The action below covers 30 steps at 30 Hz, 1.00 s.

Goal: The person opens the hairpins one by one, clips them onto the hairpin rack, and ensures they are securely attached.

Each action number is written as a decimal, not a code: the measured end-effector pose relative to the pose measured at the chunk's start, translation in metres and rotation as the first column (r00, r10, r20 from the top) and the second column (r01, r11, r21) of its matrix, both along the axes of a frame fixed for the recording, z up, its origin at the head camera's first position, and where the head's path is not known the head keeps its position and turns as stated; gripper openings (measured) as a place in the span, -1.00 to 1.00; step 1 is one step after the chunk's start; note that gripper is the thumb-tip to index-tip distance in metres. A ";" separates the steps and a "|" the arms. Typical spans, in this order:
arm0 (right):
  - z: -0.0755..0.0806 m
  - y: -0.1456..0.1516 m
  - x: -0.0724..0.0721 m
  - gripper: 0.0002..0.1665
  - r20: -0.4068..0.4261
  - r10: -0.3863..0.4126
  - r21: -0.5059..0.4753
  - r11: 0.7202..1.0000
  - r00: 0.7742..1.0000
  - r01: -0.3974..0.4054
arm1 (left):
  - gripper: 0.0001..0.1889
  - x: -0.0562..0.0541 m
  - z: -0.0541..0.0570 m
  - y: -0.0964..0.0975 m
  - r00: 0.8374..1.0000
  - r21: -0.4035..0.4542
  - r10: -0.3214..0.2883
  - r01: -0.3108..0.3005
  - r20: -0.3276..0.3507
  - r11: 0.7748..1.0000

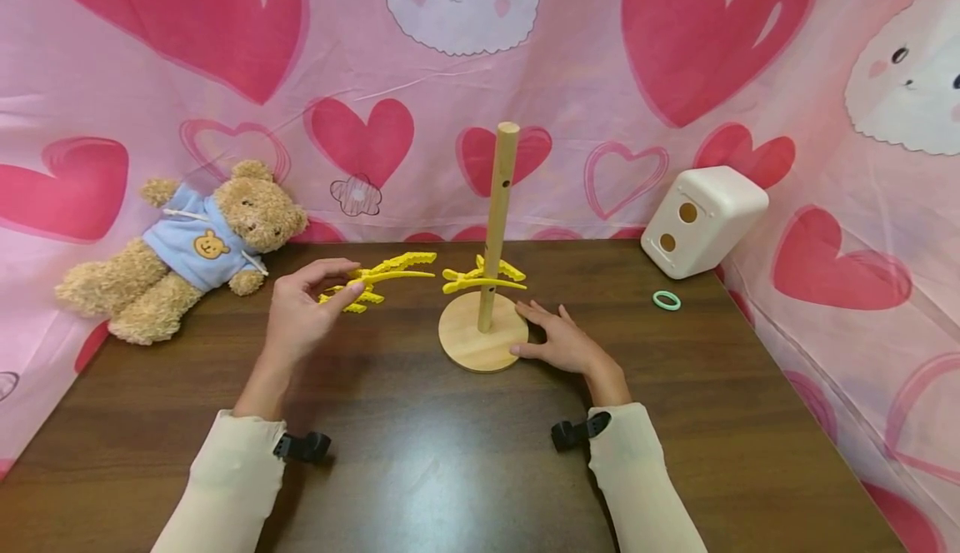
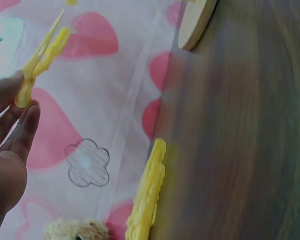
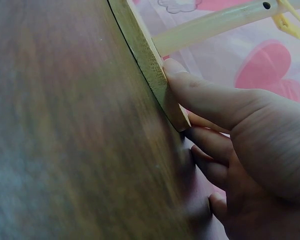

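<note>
In the head view my left hand (image 1: 303,307) pinches a yellow alligator hair clip (image 1: 382,273) by its tail end between thumb and fingers. Its two arms spread apart, pointing toward the post. More yellow clips (image 2: 147,195) lie on the table below that hand, partly hidden by it. A wooden stand, with a round base (image 1: 465,336) and an upright post (image 1: 501,191), is at mid-table. Another yellow hair clip (image 1: 487,281) sits across the lower post. My right hand (image 1: 562,342) holds the base's right edge, thumb on its rim and fingers along the side.
A teddy bear (image 1: 202,241) in a blue top leans against the pink heart-print cloth at the back left. At the back right stands a white box (image 1: 705,220) with round holes, a mint-green ring (image 1: 666,301) in front of it.
</note>
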State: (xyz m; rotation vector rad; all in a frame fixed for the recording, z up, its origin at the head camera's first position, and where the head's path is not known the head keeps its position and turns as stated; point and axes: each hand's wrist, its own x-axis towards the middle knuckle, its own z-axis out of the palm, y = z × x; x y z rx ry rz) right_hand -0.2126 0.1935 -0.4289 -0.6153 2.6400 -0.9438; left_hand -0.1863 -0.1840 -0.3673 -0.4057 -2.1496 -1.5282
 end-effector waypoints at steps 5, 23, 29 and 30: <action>0.000 0.000 0.000 -0.05 0.003 -0.005 -0.004 1.000 1.000 0.005 | -0.78 -0.001 0.002 0.008 0.997 0.002 0.075 -0.075 -0.027 0.997; 0.000 -0.001 0.000 -0.04 0.016 -0.019 -0.014 1.000 1.000 0.019 | -0.83 -0.004 0.016 0.045 0.985 0.068 0.030 -0.018 -0.171 0.997; 0.000 -0.001 0.000 -0.04 0.012 -0.013 -0.013 1.000 1.000 0.014 | -0.83 -0.006 0.017 0.057 0.984 0.074 -0.021 0.034 -0.175 0.997; 0.000 -0.001 0.000 -0.04 0.009 -0.010 -0.010 1.000 1.000 0.010 | -0.83 -0.007 0.016 0.058 0.985 0.070 -0.025 0.038 -0.173 0.997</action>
